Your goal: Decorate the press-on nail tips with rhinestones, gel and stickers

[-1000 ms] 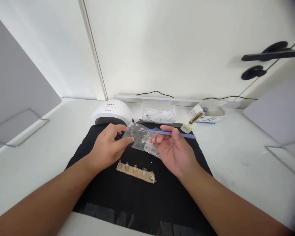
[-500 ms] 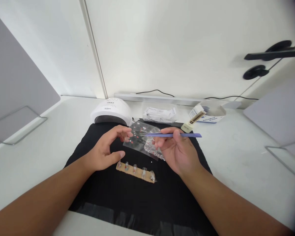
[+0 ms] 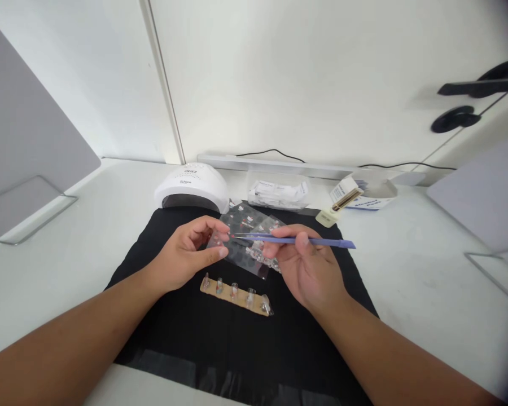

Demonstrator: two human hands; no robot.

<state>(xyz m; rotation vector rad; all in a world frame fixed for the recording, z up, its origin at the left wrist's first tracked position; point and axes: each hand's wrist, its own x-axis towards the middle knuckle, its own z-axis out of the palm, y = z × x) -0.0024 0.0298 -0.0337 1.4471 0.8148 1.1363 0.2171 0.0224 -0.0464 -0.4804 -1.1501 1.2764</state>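
Left hand point(image 3: 185, 254) has re-pinched the sticker sheet point(image 3: 241, 237); right hand point(image 3: 305, 265) fingers grip purple tweezers point(image 3: 296, 241).

Both forearms bare to the edge, hands point(image 3: 182, 254) ungloved, no rings

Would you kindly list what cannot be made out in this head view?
- Sticker sheet: designs too small to read; left hand and right hand cover its edges.
- Purple tool: tip too fine to identify against the sheet.
- Nail tips on the strip: any decoration too small.
- White lamp: logo blurred.
- Black wall fixtures: cut off at the right edge.
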